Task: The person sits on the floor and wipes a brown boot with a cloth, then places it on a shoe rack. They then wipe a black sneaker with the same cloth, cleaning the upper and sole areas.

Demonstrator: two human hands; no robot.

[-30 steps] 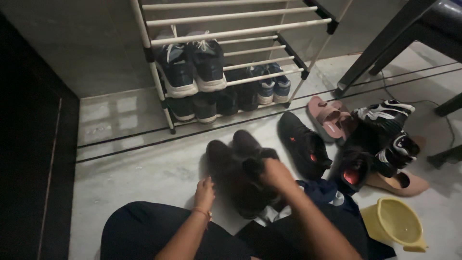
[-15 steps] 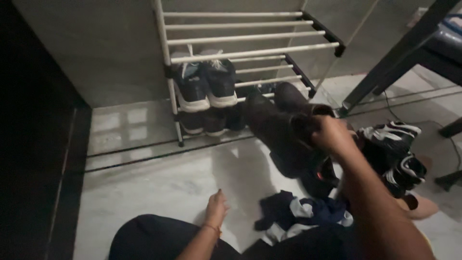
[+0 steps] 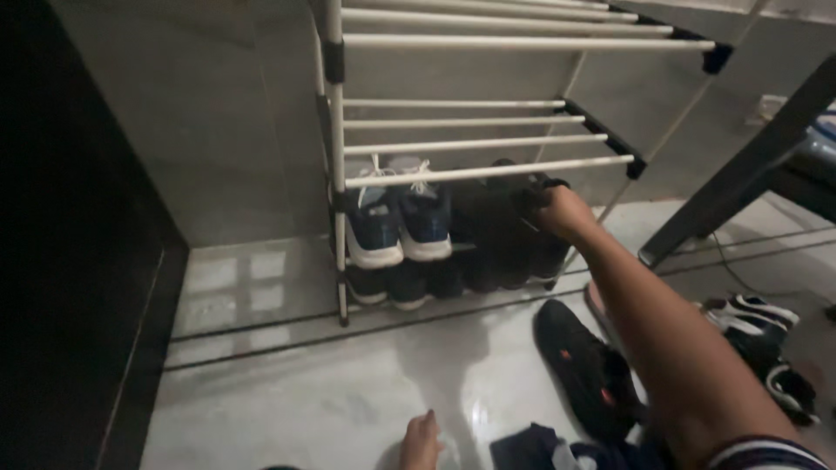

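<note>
My right hand [image 3: 562, 211] reaches into a white-barred shoe rack [image 3: 488, 144] and grips a pair of dark shoes [image 3: 501, 222] resting on a lower shelf, to the right of a pair of blue sneakers with white laces [image 3: 399, 222]. More dark shoes [image 3: 409, 283] sit on the shelf below. My left hand [image 3: 421, 442] rests low on the pale tiled floor, fingers loosely bent, holding nothing. A black shoe with red marks [image 3: 585, 365] lies on the floor under my right forearm.
Black-and-white shoes [image 3: 766, 344] lie on the floor at right, and a blue cloth [image 3: 544, 451] lies near my legs. A dark slanted furniture leg [image 3: 740, 165] stands at right. A dark cabinet edge [image 3: 78, 261] runs along the left.
My right hand has carried the dark shoes from the floor up and forward onto the rack shelf. The view has moved closer to the rack. My left hand stays low by the floor.
</note>
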